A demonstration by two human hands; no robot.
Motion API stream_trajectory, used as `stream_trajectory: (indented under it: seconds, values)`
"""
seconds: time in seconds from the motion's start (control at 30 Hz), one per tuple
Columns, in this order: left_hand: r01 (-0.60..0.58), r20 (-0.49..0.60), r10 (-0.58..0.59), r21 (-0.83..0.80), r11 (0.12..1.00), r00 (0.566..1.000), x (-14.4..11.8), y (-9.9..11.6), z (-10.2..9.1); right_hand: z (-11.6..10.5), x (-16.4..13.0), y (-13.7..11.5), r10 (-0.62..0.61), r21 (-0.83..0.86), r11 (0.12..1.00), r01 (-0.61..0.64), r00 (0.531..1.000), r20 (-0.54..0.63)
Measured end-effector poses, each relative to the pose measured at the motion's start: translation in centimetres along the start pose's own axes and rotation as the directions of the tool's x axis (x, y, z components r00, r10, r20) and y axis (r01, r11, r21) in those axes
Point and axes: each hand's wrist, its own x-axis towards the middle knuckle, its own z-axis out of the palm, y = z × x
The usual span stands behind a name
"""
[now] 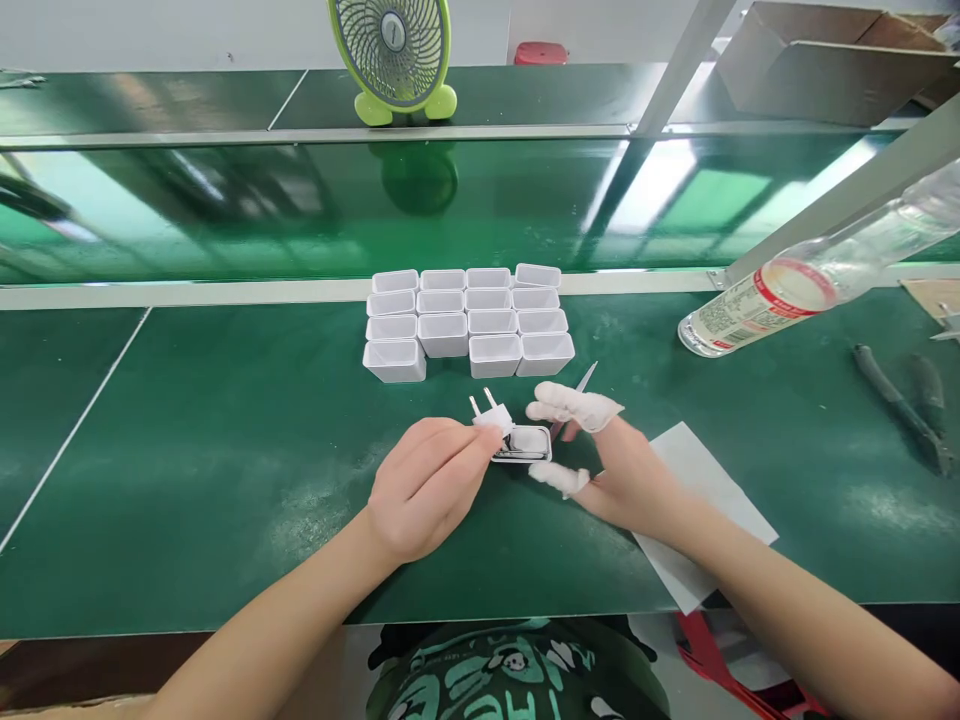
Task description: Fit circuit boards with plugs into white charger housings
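My left hand is closed, pinching a white plug head with two metal pins pointing up and away. Just beside and below it, a small white casing lies with its opening facing up, parts and dark wire visible inside. My right hand, with white coverings on its fingertips, is open at the casing's right end, thumb and fingers apart. Behind those fingers a thin pointed tool sticks out; whether it touches the hand is hidden.
Several white open-topped cases stand in rows behind my hands. White paper lies under my right forearm. A clear plastic bottle and dark-handled pliers are at right. A green fan and a cardboard box sit on the shelf.
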Motion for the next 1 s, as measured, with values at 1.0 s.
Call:
stream_trajectory:
  seconds: [1.0]
  values:
    - [0.100, 0.098, -0.105, 0.051, 0.994, 0.990, 0.9, 0.8, -0.2, 1.0, 0.0, 0.2, -0.171, 0.008, 0.985, 0.170, 0.983, 0.061]
